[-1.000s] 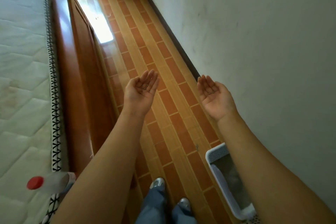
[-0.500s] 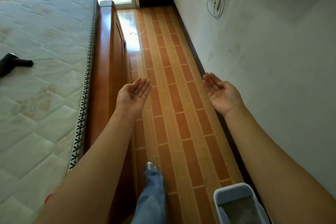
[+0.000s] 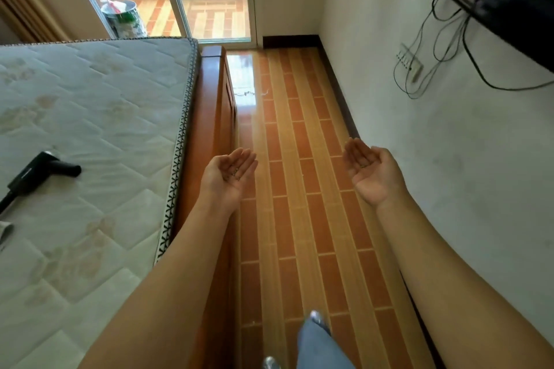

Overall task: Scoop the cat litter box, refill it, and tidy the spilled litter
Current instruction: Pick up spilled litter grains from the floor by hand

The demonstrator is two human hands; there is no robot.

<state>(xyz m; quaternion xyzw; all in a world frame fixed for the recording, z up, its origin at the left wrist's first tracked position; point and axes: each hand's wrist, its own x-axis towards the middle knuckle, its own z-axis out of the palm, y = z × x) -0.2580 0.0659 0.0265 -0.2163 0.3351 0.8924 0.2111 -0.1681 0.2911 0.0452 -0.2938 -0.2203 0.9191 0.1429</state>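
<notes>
Head view: a black handheld tool (image 3: 39, 171) lies on the mattress (image 3: 105, 99), well left of the fingers (image 3: 244, 160). The left hand (image 3: 227, 177) and right hand (image 3: 373, 172) are held palm up, fingers straight and relaxed, gripping nothing; dark specks (image 3: 234, 172), likely litter, sit on both palms. The floor (image 3: 299, 189) shows between them. The litter box is out of sight. Tilting either palm would probably drop those grains and scatter litter wider. Count: one tool, two hands, specks too small to count.

narrow tiled floor (image 3: 302, 159) lane open ahead, wooden bed frame (image 3: 214, 117) walling the left, wall (image 3: 449, 159) close right, cables (image 3: 431, 48) hanging overhead
</notes>
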